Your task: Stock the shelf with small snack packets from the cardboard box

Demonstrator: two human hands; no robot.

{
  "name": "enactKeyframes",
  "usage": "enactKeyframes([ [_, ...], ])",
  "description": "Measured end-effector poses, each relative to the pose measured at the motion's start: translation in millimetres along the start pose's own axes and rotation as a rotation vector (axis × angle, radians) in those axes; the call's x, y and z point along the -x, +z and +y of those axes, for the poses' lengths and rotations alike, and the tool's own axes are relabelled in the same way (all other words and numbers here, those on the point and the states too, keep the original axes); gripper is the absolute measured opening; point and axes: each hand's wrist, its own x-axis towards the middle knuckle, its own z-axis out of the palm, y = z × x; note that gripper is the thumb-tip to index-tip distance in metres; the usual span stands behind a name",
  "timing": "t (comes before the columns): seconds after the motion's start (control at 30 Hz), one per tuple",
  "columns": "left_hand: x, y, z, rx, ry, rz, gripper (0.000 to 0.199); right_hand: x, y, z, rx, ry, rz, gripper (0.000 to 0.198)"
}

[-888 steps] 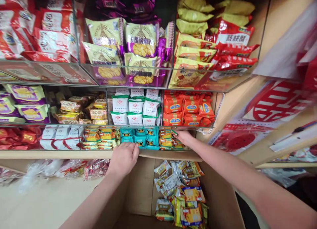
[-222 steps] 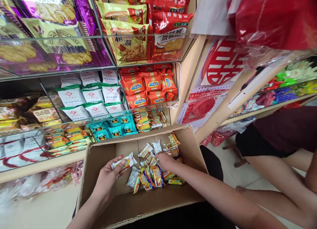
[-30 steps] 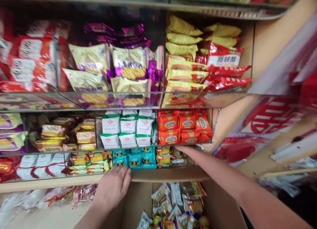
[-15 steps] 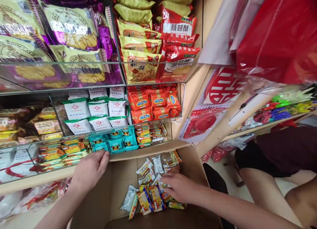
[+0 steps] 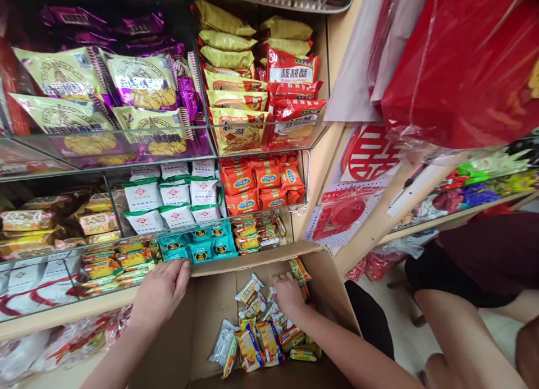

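Observation:
My left hand (image 5: 162, 291) is closed over the top edge of an open cardboard box (image 5: 261, 265), on its side nearest the shelves. Deep in the box, my right hand (image 5: 288, 293) has its fingers curled down onto a silvery small snack packet, which it mostly covers. Around those fingers lie loose packets: a white and yellow packet (image 5: 250, 288) to the left, an orange and blue packet (image 5: 269, 342) below, and a silver packet (image 5: 223, 342) at the lower left.
A glass-fronted shelf behind the box holds teal packets (image 5: 202, 250), white and green packets (image 5: 174, 205), orange-red packets (image 5: 266, 181) and larger biscuit bags (image 5: 145, 91). Red plastic bags (image 5: 458, 69) hang at the upper right. Another person's leg (image 5: 467, 333) is at the right.
My right hand has moved forward within the box, its fingers coming down over the silvery packet. My left hand stays on the box edge. The view has tilted up slightly.

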Motion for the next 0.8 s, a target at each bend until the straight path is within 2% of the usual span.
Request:
enactKeyframes([
  [0.1, 14, -3, 16, 0.290, 0.080, 0.141, 0.021, 21, -27, -2, -0.131, -0.038, 0.027, 0.015],
  [0.17, 32, -5, 42, 0.618, 0.007, 0.139, 0.022, 43, -49, -9, -0.267, -0.113, 0.056, 0.018],
  [0.23, 52, -7, 76, 0.975, -0.311, -0.035, 0.029, 67, -68, -18, -0.476, -0.246, 0.123, 0.021],
  [0.3, 65, -9, 108, 1.339, -0.582, -0.320, 0.042, 87, -80, -25, -0.648, -0.403, 0.219, 0.024],
  [0.33, 68, -11, 120, 1.519, -0.671, -0.446, 0.047, 95, -83, -28, -0.684, -0.472, 0.260, 0.027],
  [0.4, 68, -14, 136, 1.778, -0.732, -0.589, 0.048, 104, -83, -29, -0.662, -0.558, 0.290, 0.034],
  [0.47, 64, -18, 141, 1.877, -0.728, -0.563, 0.043, 108, -79, -28, -0.644, -0.574, 0.277, 0.041],
  [0.53, 59, -23, 140, 1.875, -0.744, -0.476, 0.041, 108, -75, -26, -0.726, -0.493, 0.287, 0.043],
  [0.63, 55, -28, 139, 1.851, -0.761, -0.412, 0.038, 103, -71, -26, -1.116, -0.268, 0.266, 0.040],
  [0.7, 56, -28, 140, 1.840, -0.739, -0.433, 0.035, 99, -71, -29, -1.352, -0.128, 0.169, 0.040],
  [0.8, 59, -24, 142, 1.847, -0.719, -0.486, 0.033, 95, -71, -32, -1.441, 0.052, 0.062, 0.028],
])
